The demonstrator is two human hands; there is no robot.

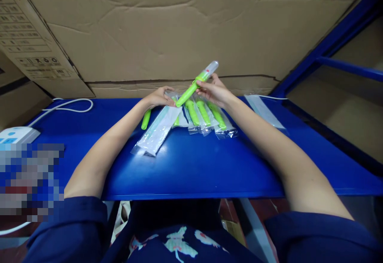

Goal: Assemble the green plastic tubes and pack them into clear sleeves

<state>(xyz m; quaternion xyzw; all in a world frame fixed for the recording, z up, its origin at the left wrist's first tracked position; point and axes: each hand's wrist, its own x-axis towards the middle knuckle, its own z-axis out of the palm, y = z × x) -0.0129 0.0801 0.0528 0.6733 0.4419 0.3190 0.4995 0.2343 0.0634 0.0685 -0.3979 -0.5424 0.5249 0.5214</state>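
Note:
My right hand (214, 89) grips a lime-green stick (190, 93) with a clear rounded tip and a small red mark inside. The stick slants, tip up to the right, and its lower end meets the top of a clear plastic bag (161, 127). That bag lies tilted on the table and shows a pale, flat strip inside. At its upper end my left hand (161, 97) is closed on the bag, with the fingers partly hidden. Just right of it lie several bagged green sticks (203, 113). Below my left hand lies another green stick (146, 119).
A blue table (191, 167) backs onto a large cardboard sheet (179, 28). On the left are a white power strip (19, 134) and its cable (74, 109). A flat bag (265, 110) lies right, near a blue metal frame (314, 63). The lower left is blurred out.

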